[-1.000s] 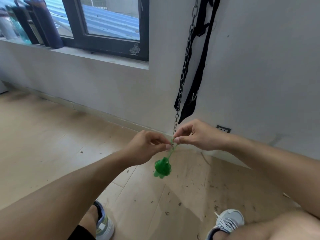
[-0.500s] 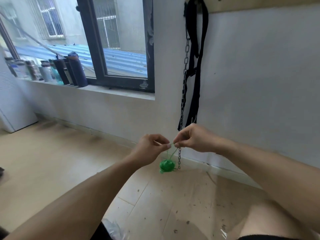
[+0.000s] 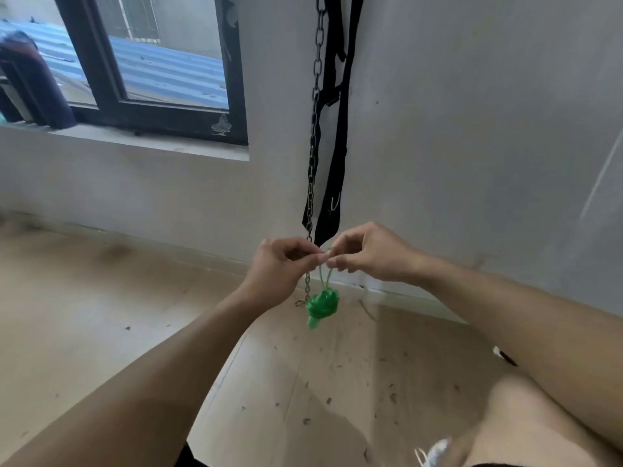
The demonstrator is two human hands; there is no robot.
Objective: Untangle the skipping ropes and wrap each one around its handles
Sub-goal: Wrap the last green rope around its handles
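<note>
A green skipping rope bundle (image 3: 322, 306), wound tight around its handles, hangs in the air below my hands on two thin green strands. My left hand (image 3: 283, 267) and my right hand (image 3: 367, 252) meet fingertip to fingertip just above it, each pinching the green strand between thumb and fingers. One green handle end sticks out at the bottom of the bundle. No other skipping rope is in view.
A metal chain (image 3: 313, 156) and a black strap (image 3: 332, 170) hang down the grey wall right behind my hands. A window (image 3: 151, 69) with a sill and dark bottles (image 3: 30, 79) is at upper left. The wooden floor (image 3: 101, 315) is littered with small debris; my knee and shoe show at lower right.
The view has tilted back down after swinging up. Both hands stay together on the strand, and the green bundle now hangs on a longer, doubled length below them.
</note>
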